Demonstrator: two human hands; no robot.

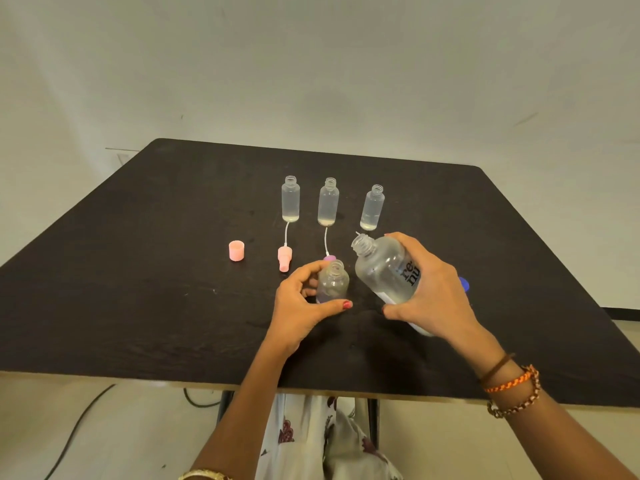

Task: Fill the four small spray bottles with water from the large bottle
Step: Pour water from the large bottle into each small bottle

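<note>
Three small clear spray bottles stand uncapped in a row on the dark table (138, 271): a left one (290, 199), a middle one (328, 202) and a right one (372, 208), each with a little water at the bottom. My left hand (301, 306) holds a fourth small bottle (333, 282) upright in front of them. My right hand (433, 292) grips the large clear bottle (384, 268), uncapped and tilted with its mouth up and to the left, close above the fourth bottle's neck.
A pink cap (236, 251) and a pink spray head with its tube (284, 258) lie left of my hands. A purple spray head (329, 258) peeks out behind the held bottle. A blue cap (464, 284) sits behind my right hand. The table's front edge is near me.
</note>
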